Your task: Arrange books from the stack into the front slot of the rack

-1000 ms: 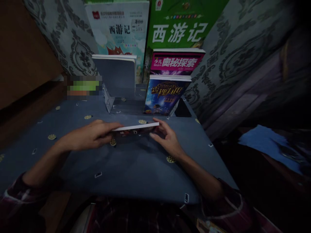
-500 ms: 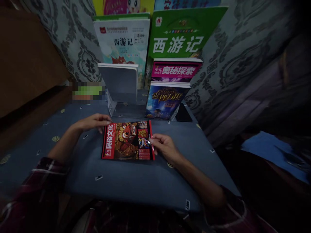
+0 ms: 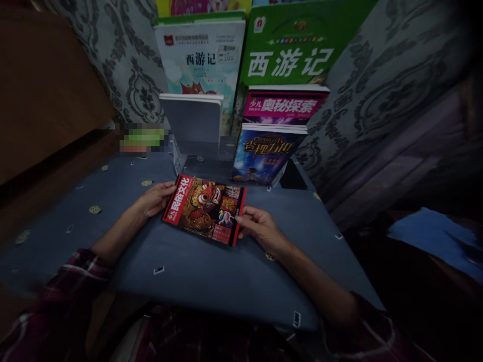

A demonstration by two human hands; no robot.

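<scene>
A red and black book [image 3: 206, 208] with a colourful mask on its cover is held between my two hands, its top edge to the left. My left hand [image 3: 156, 197] pinches the left end, thumb on the cover and fingers beneath. At the opposite end, my right hand [image 3: 260, 227] grips the edge with the thumb on top. The book lies slightly tilted over the blue-grey tablecloth [image 3: 196, 281]; whether it touches the cloth I cannot tell. Just behind it stands a tiered clear stand, whose lower right slot holds a blue book [image 3: 269, 156].
Above the blue book are a magenta book [image 3: 285, 105] and a green book [image 3: 290, 50]. On the left side stand a plain grey panel [image 3: 196, 120] and a white-and-teal book [image 3: 202, 55]. A dark flat object [image 3: 294, 175] lies right of the stand. Patterned curtains [image 3: 139, 80] hang behind.
The book has turned clockwise, its left end rising. My left hand has moved its grip to the book's left edge; my right hand keeps its hold. The view has shifted slightly.
</scene>
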